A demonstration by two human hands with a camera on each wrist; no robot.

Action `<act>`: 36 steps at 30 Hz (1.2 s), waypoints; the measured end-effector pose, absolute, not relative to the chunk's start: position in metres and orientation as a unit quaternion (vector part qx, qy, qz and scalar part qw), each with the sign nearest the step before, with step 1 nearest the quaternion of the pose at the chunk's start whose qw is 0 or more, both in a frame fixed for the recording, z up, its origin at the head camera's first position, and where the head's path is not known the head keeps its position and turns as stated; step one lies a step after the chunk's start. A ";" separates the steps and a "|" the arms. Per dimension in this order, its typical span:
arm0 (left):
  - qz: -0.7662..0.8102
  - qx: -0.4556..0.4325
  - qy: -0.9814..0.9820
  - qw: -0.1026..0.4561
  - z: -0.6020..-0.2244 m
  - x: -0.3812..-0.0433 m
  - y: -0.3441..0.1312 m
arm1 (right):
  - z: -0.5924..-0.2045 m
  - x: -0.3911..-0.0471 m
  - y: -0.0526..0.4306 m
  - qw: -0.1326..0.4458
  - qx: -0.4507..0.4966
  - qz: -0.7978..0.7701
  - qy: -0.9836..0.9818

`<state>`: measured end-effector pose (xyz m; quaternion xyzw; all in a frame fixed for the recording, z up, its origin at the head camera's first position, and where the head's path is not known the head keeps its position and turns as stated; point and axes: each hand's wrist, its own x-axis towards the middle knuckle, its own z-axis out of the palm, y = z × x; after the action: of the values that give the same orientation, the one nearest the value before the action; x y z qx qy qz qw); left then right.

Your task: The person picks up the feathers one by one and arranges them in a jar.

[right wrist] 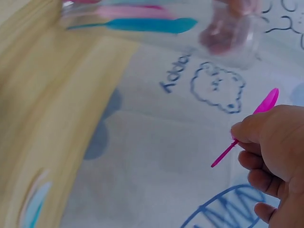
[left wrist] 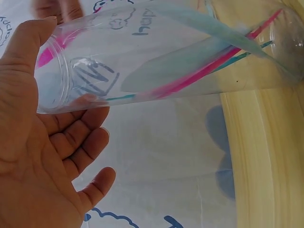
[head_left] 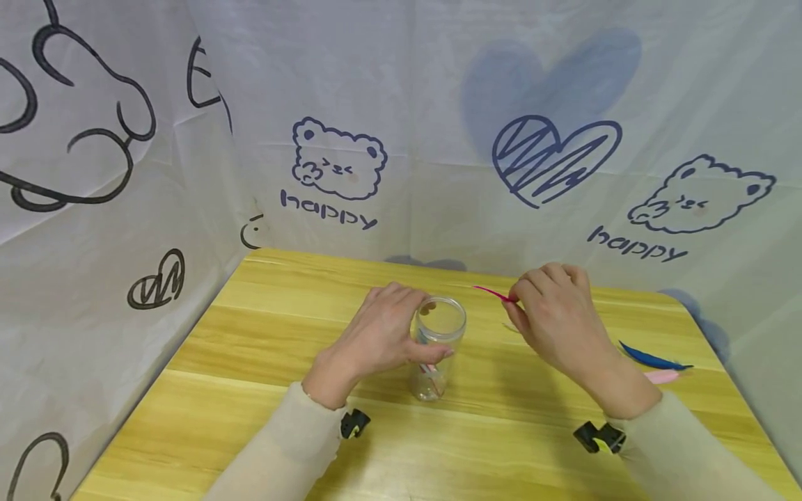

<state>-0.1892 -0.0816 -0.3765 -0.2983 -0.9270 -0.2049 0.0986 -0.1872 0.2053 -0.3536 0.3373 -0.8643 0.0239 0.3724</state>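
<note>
- The word "happy" reads twice on the white cloth (head_left: 438, 229): beneath a bear drawing (head_left: 340, 161) at upper left of centre, and again, tilted, beneath another bear (head_left: 702, 195) at the right.
- A striped heart (head_left: 556, 160) and a solid blue one (head_left: 551, 76) sit at the upper right.
- At right, a blue feather (head_left: 654, 359) and a pale pink feather (head_left: 662, 376) lie on the table (head_left: 250, 390); the right forearm partly hides the pink one.
- Near the centre, the left hand (head_left: 382, 330) grips the clear jar (head_left: 447, 334) near its mouth, thumb crossing the front; feathers (left wrist: 166, 66) show inside.
- Right of the jar, the right hand (head_left: 557, 316) pinches a magenta feather (head_left: 491, 292).
</note>
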 end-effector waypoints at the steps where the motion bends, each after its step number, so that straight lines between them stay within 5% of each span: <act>1: -0.204 -0.299 -0.927 0.099 -0.377 -0.189 -0.082 | -0.350 -0.187 0.201 0.378 0.340 0.029 -0.861; 11: -0.208 -0.303 -0.924 0.107 -0.377 -0.189 -0.082 | -0.324 -0.181 0.158 0.400 0.378 0.128 -0.825; 19: -0.214 -0.303 -0.923 0.103 -0.378 -0.189 -0.083 | -0.329 -0.178 0.137 0.356 0.388 0.239 -0.816; 36: -0.214 -0.306 -0.923 0.094 -0.378 -0.191 -0.083 | -0.351 -0.184 0.137 0.365 0.402 0.157 -0.825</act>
<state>-0.1907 -0.0834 -0.3784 -0.3061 -0.9229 -0.2135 0.0941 -0.1835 0.1367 -0.3513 0.4021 -0.8247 0.1571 0.3654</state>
